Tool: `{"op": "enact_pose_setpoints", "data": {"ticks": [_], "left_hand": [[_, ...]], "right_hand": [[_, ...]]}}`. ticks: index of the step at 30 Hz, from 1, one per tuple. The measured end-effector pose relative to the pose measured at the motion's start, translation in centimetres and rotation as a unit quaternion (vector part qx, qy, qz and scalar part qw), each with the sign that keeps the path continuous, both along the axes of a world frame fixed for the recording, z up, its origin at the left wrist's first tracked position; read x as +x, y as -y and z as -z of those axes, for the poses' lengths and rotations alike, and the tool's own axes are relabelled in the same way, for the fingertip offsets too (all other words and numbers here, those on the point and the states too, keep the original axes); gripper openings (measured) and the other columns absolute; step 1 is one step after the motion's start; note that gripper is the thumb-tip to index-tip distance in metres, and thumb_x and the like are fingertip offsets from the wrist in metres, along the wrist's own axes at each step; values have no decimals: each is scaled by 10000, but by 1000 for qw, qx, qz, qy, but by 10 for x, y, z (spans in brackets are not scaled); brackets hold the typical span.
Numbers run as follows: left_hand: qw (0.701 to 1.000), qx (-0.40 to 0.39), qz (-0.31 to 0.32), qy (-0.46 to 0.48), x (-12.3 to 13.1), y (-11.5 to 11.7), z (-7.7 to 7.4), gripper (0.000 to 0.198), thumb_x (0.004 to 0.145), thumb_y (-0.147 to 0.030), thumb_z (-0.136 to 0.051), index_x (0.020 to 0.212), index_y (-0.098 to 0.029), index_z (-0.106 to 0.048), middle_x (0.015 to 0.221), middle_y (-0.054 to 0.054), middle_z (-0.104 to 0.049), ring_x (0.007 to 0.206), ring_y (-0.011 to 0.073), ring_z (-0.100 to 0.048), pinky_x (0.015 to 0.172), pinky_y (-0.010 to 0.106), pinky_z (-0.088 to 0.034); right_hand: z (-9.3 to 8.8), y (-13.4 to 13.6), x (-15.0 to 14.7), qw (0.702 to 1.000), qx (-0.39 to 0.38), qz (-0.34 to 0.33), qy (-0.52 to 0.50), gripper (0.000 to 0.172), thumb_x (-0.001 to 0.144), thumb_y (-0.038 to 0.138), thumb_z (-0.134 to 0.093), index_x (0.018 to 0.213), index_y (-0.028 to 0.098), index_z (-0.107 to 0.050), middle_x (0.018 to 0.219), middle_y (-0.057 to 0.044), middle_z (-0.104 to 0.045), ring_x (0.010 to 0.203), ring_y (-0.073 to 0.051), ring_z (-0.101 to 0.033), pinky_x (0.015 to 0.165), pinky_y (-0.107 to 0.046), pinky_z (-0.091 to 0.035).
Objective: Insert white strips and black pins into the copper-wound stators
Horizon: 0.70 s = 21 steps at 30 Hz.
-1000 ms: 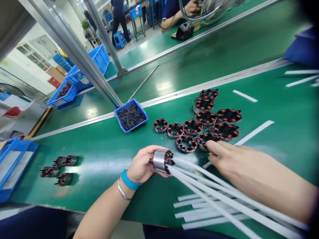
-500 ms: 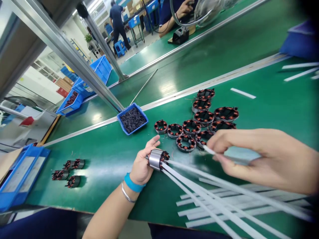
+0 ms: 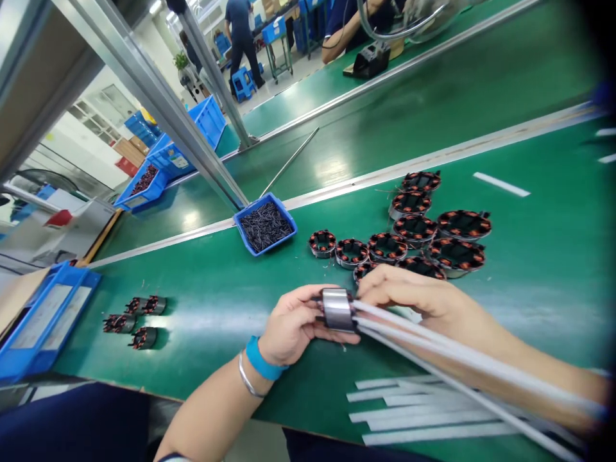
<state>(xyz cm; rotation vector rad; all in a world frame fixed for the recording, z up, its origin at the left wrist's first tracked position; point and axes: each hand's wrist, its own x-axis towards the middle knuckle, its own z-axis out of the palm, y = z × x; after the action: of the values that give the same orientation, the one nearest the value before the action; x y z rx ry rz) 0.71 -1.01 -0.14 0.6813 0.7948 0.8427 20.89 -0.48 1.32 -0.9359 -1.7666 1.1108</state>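
My left hand (image 3: 293, 321) grips a motor stator (image 3: 337, 309), a silver metal ring with dark ends, lying sideways between thumb and fingers. Several long white strips (image 3: 423, 341) stick out of the stator's right end and fan toward the lower right. At that same end is my right hand (image 3: 414, 292), its fingers curled and pinched together behind the strips. A strip was in those fingers a moment ago; its tip is now hidden. Just beyond the right hand stand several finished-looking wound stators (image 3: 387, 247) with copper coils, partly covered by the hand.
Loose white strips (image 3: 399, 412) lie near the front edge, and another strip (image 3: 501, 184) at the back right. A blue bin (image 3: 244, 239) holds small dark pieces. Smaller stators (image 3: 143, 338) sit at left, beside a blue tray (image 3: 72, 314). Metal posts rise behind; people work beyond.
My right hand has come left and its fingers now meet the stator's right end. The left hand has moved right, turning the stator, with its fingers closer around it. The view has shifted slightly.
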Motion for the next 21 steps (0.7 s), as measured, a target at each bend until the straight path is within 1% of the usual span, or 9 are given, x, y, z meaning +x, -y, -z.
{"op": "enact_pose_setpoints", "data": {"ticks": [3,5,7,10,13,15,18,20,21], "left_hand": [[1000,-15,11,-23,2,5,-2,499,614,-211,-747,1102,-137,-678,921,99,-727,764,240,-718,659,320,-587],[998,-10,1,-61,4,7,-1,538,618,-253,-783,1126,-121,-664,952,113,-709,759,221,-705,649,308,-578],[996,4,-16,-93,6,9,1,533,636,-293,-787,1118,-100,-664,931,109,-696,722,183,-681,624,291,-570],[991,35,-27,-124,8,10,4,470,633,-249,-767,1063,-82,-676,836,76,-682,638,130,-635,582,253,-545],[986,64,-29,-148,9,11,6,339,629,-129,-702,964,-88,-675,729,28,-654,569,86,-583,558,210,-497],[983,83,-31,-160,9,12,8,259,623,-79,-659,882,-96,-653,660,0,-623,531,65,-542,527,185,-449],[979,103,-35,-174,9,13,10,155,615,-79,-650,756,-115,-598,584,-23,-578,479,52,-488,466,171,-380],[979,98,-32,-177,9,12,10,139,612,-91,-659,720,-123,-578,567,-29,-563,459,48,-467,439,167,-349],[981,90,-26,-172,9,12,9,137,614,-88,-656,724,-122,-582,574,-27,-566,462,48,-472,442,168,-355]], "right_hand": [[2,4,-4,999,-36,31,14,308,803,473,-640,669,197,-665,697,-28,-629,624,-148,-580,586,-248,-452],[6,7,-3,995,-67,59,39,261,784,432,-663,670,198,-638,692,-17,-645,621,-145,-588,592,-233,-451],[11,7,0,992,-86,68,70,204,759,397,-682,696,207,-640,713,-10,-665,634,-149,-607,598,-219,-460],[20,3,4,991,-80,49,91,160,728,380,-694,708,225,-658,742,-14,-681,635,-159,-632,593,-212,-486],[25,-2,3,996,-44,31,75,161,723,406,-693,730,247,-707,820,-47,-695,682,-185,-663,585,-222,-512],[28,-4,0,997,-14,19,68,191,726,444,-685,695,259,-722,827,-63,-698,693,-200,-673,578,-232,-520],[35,-3,0,995,11,21,96,221,738,456,-675,627,267,-698,798,-51,-698,670,-195,-672,602,-238,-519],[41,-2,5,993,17,18,115,217,739,438,-680,612,263,-675,812,-42,-699,674,-189,-672,606,-232,-511],[43,-2,8,993,17,14,116,224,740,438,-679,605,259,-665,816,-41,-698,673,-189,-671,596,-231,-507]]}}
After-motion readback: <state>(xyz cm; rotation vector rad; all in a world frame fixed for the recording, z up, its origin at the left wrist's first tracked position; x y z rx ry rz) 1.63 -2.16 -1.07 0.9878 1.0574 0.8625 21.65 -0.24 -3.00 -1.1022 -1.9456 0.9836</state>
